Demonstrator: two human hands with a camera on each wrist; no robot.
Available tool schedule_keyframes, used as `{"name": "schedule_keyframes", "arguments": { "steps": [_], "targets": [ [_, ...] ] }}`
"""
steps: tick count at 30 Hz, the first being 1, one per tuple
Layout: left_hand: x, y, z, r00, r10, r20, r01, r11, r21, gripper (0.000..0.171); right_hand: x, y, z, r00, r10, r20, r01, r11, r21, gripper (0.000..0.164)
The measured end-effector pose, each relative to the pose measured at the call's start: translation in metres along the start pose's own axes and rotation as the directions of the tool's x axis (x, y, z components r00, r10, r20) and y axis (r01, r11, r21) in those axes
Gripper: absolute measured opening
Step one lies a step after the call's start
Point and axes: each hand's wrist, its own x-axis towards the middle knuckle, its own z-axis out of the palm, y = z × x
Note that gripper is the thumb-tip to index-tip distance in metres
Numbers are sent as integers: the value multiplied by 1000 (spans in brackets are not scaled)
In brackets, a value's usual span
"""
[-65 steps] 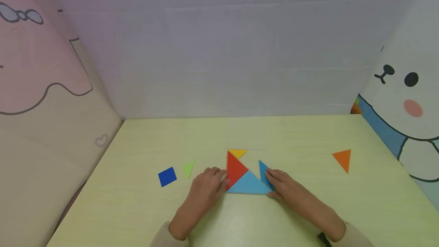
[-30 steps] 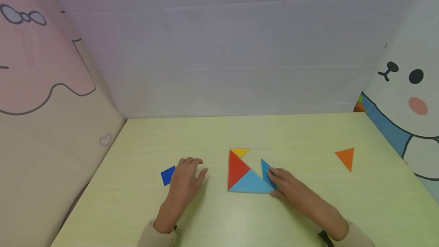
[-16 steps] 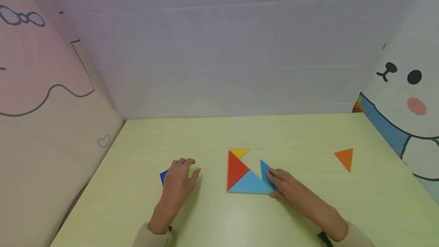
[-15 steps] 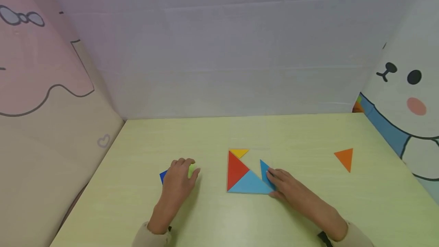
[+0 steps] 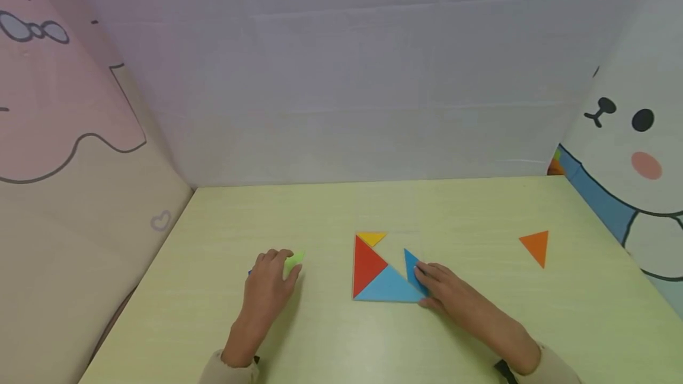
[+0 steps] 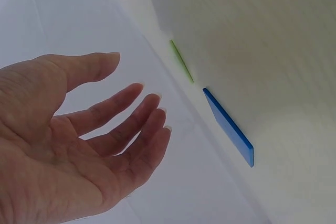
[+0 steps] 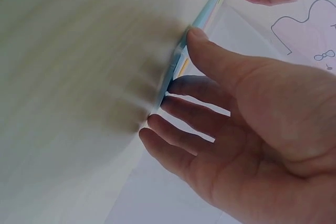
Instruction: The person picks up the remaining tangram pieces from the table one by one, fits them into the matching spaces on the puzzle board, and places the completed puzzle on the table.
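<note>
My left hand (image 5: 267, 286), fingers loosely bent and holding nothing, hovers over the dark blue tangram square (image 6: 231, 129), covering most of it in the head view. A light green triangle (image 5: 293, 261) shows between its thumb and fingers, lying on the table below. Fingertips of my right hand (image 5: 448, 290) rest on a blue tangram piece (image 5: 410, 264), apparently the parallelogram, whose lower part they cover. The right thumb is at the right corner of the large light blue triangle (image 5: 388, 286). A large red triangle (image 5: 368, 265) lies against that, with a small yellow triangle (image 5: 372, 238) at its top.
An orange triangle (image 5: 535, 248) lies apart on the right of the pale table (image 5: 341, 342). Faint straight outlines run around the assembled pieces. A white sheet (image 5: 341, 88) stands behind the table, with printed cartoon sheets at both sides.
My left hand has left the red triangle and moved left, past the green triangle to above the dark blue square. The right hand keeps its place on the blue piece.
</note>
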Motion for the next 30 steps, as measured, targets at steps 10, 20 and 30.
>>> {"name": "schedule_keyframes", "arguments": {
  "steps": [10, 20, 30],
  "targets": [
    [-4, -7, 0, 1000, -19, 22, 19, 1000, 0, 27, 3, 8, -2, 998, 9, 57, -9, 1000, 6, 57],
    [-6, -13, -3, 998, -51, 40, 51, 999, -17, 28, 5, 11, -5, 997, 5, 75, -6, 1000, 17, 57],
    [-7, -21, -5, 993, -88, 83, 89, 996, -17, 32, 5, 14, -6, 996, -6, 89, 3, 999, 32, 56]
  ]
}}
